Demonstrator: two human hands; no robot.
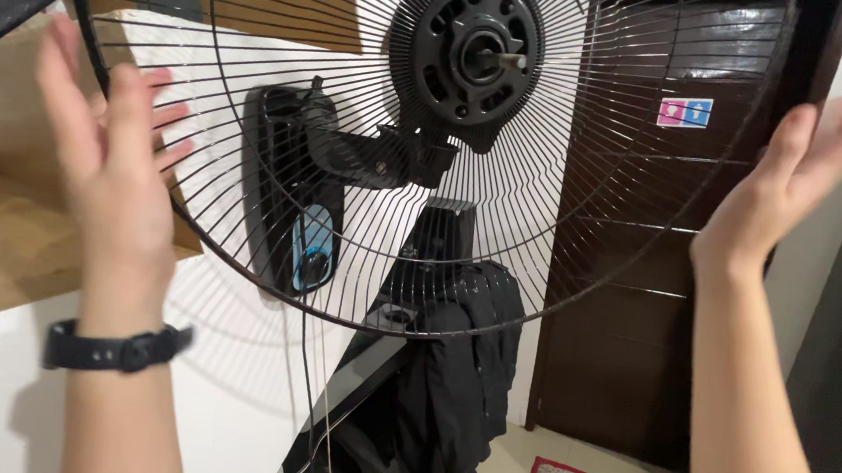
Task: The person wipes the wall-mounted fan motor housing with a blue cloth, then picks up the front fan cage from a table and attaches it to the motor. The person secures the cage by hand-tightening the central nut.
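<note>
Head view: left hand and right hand are spread open, palms against opposite edges of the round black wire fan guard on its wall-mounted motor hub. Seemingly steadying it; next calls for even pressure.

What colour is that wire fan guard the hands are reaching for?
Black. The fan guard is a round cage of thin black wires, and the head view shows it clearly against the white wall.

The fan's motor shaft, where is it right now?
In the head view, the motor shaft sticks out of the round black motor hub at top centre, behind the wire guard, between the two raised hands.
</note>
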